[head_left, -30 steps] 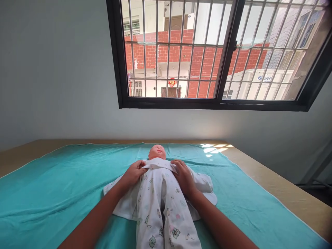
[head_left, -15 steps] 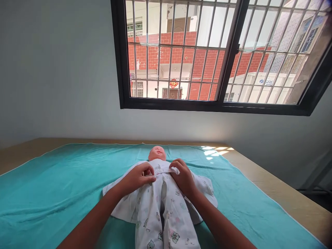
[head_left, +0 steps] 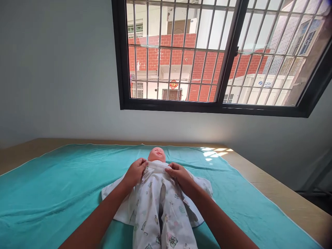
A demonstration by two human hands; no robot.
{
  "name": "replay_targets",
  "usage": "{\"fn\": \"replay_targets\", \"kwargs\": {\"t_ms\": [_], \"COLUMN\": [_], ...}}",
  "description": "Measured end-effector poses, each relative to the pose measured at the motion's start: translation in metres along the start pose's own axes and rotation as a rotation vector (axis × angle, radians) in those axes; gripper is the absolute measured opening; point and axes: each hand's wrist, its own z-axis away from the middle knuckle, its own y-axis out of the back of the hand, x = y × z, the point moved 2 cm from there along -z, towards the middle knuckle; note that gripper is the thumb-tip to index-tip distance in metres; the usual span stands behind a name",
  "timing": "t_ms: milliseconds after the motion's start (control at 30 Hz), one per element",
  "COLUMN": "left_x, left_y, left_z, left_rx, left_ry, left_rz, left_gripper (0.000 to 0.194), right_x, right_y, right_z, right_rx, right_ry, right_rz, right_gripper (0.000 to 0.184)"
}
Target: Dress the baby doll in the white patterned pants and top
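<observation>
**Both Hands Pinch the Waistband of a Doll's Trousers**

The left hand [head_left: 135,172] and the right hand [head_left: 179,174] each grip one side of the waistband [head_left: 157,166] of white, animal-printed baby trousers [head_left: 148,207], just below the chin of a baby doll [head_left: 157,154] lying face up. The trousers look light, soft and floppy, likelier to bunch than tear; the waistband seems the surest hold, one pinch per side. (Whether the doll's legs are inside, I cannot tell from where I stand.) A white baby shirt [head_left: 124,211] fans out underneath, easy, I would guess, to catch along with the waistband. Farther out, a teal sheet [head_left: 52,183] spreads broadly left and right, giving sideways room, bordered by a pale wooden tabletop [head_left: 269,183]. Past the doll's head, only a narrow strip of sheet and wood separates it from the gray wall [head_left: 57,76] beneath a barred window [head_left: 204,52].
</observation>
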Motion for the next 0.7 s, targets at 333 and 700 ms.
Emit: {"fn": "replay_targets", "kwargs": {"t_ms": [333, 700], "left_x": [0.014, 0.023], "left_y": [0.033, -0.017], "left_z": [-0.022, 0.002], "left_rx": [-0.066, -0.257], "left_ry": [0.048, -0.348], "left_rz": [0.079, -0.534], "left_gripper": [0.033, 0.018], "right_x": [0.021, 0.01], "right_y": [0.008, -0.005], "right_z": [-0.007, -0.004], "right_rx": [0.143, 0.215], "right_ry": [0.175, 0.503], "right_rz": [0.189, 0.475], "right_gripper": [0.028, 0.012]}}
